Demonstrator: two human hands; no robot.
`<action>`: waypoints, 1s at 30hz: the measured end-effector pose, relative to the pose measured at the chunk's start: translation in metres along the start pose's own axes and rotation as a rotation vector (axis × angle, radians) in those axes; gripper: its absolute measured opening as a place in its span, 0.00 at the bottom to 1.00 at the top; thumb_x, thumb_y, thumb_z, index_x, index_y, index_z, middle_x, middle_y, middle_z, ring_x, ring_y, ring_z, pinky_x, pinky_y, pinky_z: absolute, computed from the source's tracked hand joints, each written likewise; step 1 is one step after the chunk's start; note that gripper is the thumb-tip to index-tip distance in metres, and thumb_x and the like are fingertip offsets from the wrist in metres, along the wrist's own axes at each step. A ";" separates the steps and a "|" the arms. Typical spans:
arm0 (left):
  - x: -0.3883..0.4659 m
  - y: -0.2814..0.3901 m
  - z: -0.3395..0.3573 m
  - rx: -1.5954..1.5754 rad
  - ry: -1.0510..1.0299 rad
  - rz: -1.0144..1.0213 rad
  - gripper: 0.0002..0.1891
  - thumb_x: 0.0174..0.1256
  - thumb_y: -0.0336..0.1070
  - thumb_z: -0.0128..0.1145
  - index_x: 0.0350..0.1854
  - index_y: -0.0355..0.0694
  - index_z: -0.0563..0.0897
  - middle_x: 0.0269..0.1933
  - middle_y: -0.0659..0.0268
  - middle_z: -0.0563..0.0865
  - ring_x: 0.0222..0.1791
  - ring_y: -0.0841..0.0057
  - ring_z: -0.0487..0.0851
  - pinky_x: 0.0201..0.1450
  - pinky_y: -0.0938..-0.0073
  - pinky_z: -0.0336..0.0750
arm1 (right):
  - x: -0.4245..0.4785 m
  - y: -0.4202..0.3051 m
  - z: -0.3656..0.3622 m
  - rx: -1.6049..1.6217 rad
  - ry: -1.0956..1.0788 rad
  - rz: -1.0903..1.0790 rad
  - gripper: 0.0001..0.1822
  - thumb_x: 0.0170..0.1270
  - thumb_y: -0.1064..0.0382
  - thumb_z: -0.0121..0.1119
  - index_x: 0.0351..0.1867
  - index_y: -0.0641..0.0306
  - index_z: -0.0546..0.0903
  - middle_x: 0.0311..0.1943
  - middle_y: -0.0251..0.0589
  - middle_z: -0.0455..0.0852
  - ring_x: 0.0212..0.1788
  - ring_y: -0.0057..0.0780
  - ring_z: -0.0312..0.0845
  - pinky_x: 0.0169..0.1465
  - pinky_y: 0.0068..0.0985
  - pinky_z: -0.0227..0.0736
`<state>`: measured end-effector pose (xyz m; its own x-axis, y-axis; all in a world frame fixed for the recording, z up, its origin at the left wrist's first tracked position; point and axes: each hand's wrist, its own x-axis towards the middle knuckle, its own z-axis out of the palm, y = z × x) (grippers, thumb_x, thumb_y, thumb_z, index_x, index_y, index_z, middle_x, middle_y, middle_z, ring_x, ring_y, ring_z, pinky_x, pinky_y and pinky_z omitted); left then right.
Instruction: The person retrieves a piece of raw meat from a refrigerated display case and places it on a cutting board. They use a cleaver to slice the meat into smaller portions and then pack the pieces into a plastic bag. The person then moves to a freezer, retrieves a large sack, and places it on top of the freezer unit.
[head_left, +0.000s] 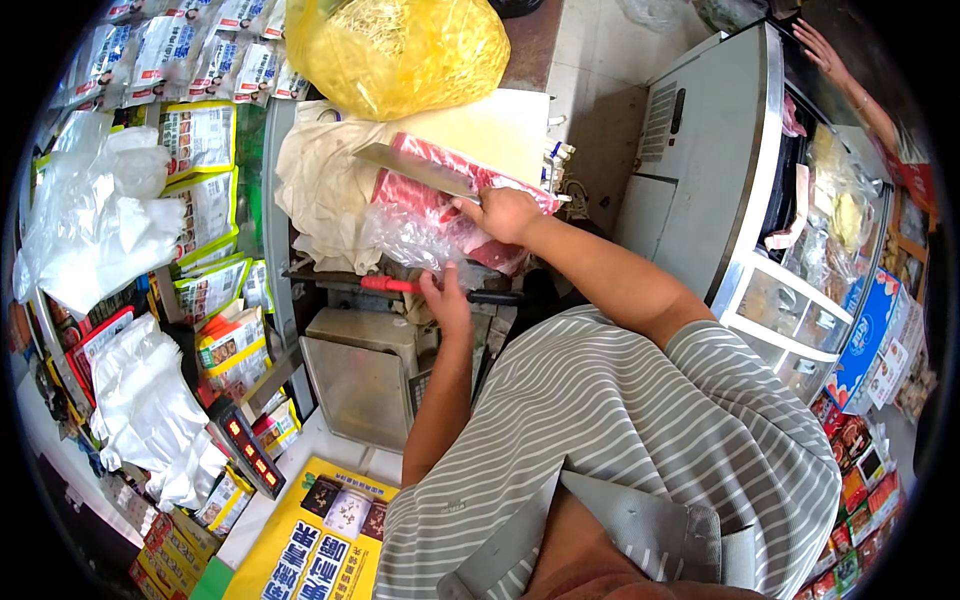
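Note:
My right hand (512, 215) is closed around the handle of a cleaver (416, 171), whose broad blade lies slanted over a slab of raw meat (431, 151). The red and white slab rests on a pale cutting board (510, 124). Crumpled clear plastic film (409, 234) covers the near left part of the meat. At the film's near edge is my left hand (448, 300), thumb and forefinger raised; whether they pinch the film cannot be told. Just left of that hand a red handle (386, 283) sticks out along the counter edge.
A beige cloth (326, 180) lies left of the board, below a yellow plastic bag (397, 56) of thin pale strands. Packaged goods (206, 139) and plastic bags (105, 210) hang at left, above a lit digital display (251, 454). A grey cabinet (682, 161) stands right; beyond it another person's hand (821, 52) shows.

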<state>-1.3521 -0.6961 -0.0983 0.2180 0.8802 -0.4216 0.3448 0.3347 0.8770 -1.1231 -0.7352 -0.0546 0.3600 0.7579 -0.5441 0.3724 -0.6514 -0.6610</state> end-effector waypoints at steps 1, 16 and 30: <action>0.000 -0.001 0.000 0.012 -0.002 -0.010 0.12 0.72 0.40 0.60 0.48 0.41 0.73 0.41 0.68 0.81 0.38 0.82 0.77 0.35 0.80 0.70 | 0.000 0.001 0.001 0.005 0.005 -0.003 0.42 0.72 0.28 0.37 0.44 0.70 0.85 0.41 0.58 0.88 0.48 0.53 0.85 0.56 0.43 0.76; 0.003 0.009 0.008 -0.036 -0.025 -0.049 0.17 0.72 0.42 0.60 0.55 0.40 0.73 0.45 0.67 0.83 0.39 0.82 0.78 0.39 0.78 0.70 | 0.002 0.003 0.000 0.018 0.003 -0.003 0.42 0.72 0.28 0.37 0.42 0.71 0.84 0.38 0.61 0.87 0.46 0.55 0.84 0.54 0.44 0.75; 0.011 0.026 0.013 -0.071 -0.011 -0.032 0.12 0.73 0.40 0.59 0.47 0.38 0.75 0.41 0.67 0.82 0.39 0.80 0.77 0.42 0.76 0.72 | 0.002 0.000 -0.004 0.015 0.002 0.012 0.42 0.72 0.28 0.38 0.42 0.71 0.86 0.42 0.61 0.88 0.49 0.55 0.84 0.57 0.43 0.75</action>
<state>-1.3293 -0.6818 -0.0831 0.2183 0.8648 -0.4521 0.2862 0.3862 0.8769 -1.1192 -0.7339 -0.0532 0.3664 0.7501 -0.5506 0.3556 -0.6597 -0.6621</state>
